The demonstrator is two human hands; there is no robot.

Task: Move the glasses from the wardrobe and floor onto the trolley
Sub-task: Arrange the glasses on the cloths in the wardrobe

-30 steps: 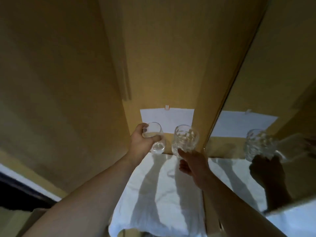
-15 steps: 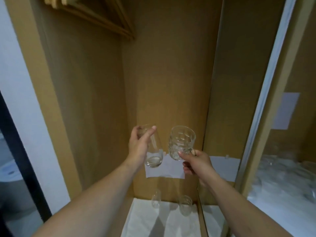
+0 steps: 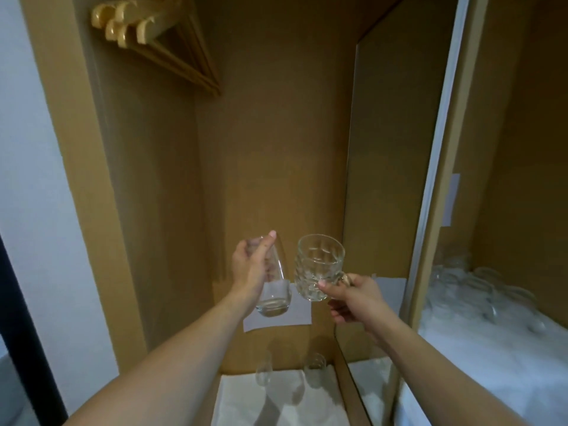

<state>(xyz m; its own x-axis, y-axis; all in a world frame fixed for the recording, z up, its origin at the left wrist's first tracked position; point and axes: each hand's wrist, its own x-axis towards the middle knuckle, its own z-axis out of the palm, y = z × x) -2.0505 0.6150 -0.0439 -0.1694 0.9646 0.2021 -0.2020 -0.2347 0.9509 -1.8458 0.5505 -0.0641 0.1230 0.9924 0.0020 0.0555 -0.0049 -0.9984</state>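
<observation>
While both arms are reaching into the wardrobe (image 3: 276,133), I am watching the left hand (image 3: 249,273) gripping a smooth tumbler (image 3: 273,290), fingers and thumb curled round its side, the glass tilting with its base lower and toward the right. The right hand (image 3: 353,299) is holding a patterned glass mug (image 3: 318,267) by its handle, thumb pressing on the mug's wall, mouth facing up. The two glasses are hanging in the air just beside each other, apart from the wardrobe's back wall, where a white paper sheet (image 3: 295,316) is sticking. Below them, two more glasses (image 3: 315,368) are standing on a white cloth (image 3: 276,404) near the back edge of the wardrobe floor. Wooden hangers (image 3: 153,35) are hanging at the upper left. On the right, a mirror (image 3: 507,241) is showing blurred glassware on white cloth.
</observation>
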